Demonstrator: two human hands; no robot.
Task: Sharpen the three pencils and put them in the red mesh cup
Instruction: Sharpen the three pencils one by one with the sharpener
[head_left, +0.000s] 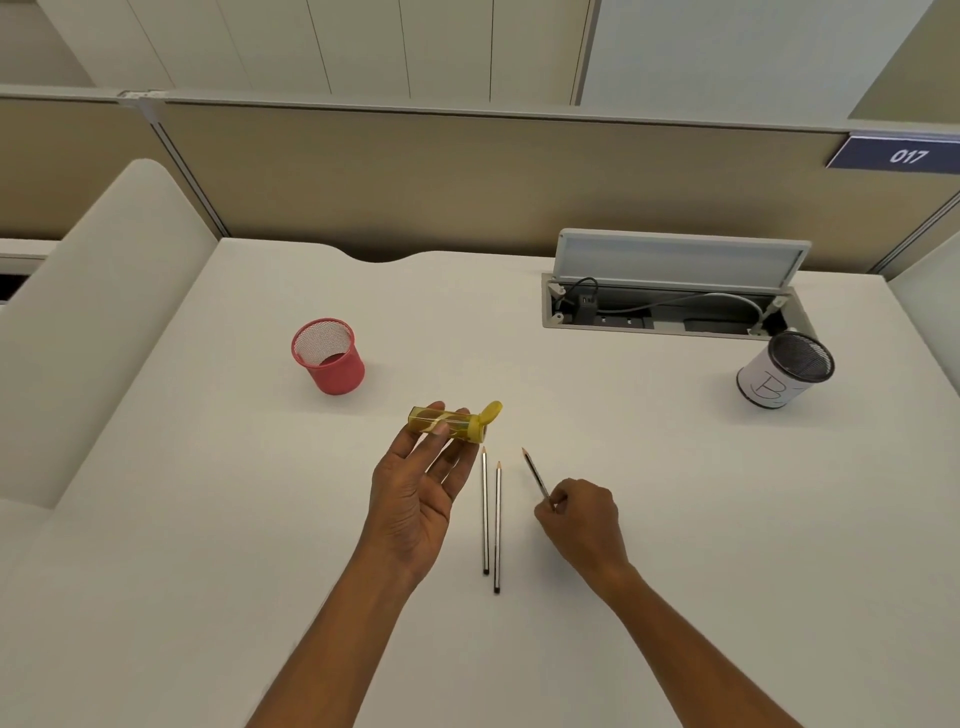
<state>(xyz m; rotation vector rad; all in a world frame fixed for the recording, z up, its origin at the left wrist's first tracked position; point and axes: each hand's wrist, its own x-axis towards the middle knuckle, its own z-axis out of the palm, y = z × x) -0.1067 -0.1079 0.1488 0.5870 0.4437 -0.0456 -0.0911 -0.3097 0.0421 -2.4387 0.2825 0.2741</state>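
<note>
A round red mesh cup (332, 374) with an open wire weave stands upright on a smooth white desk (208, 519), nothing visible inside. Nearer than the cup and to its right, the left hand (415, 499), palm up, pinches a translucent yellow plastic sharpener (447, 421) between thumb and nearly straight fingers, its flip lid open. Further right, one loose pencil (485, 514) and a second loose pencil (497, 525) lie side by side. Beyond them, the right hand (582, 519) pinches a third pencil (535, 475) in curled fingers.
</note>
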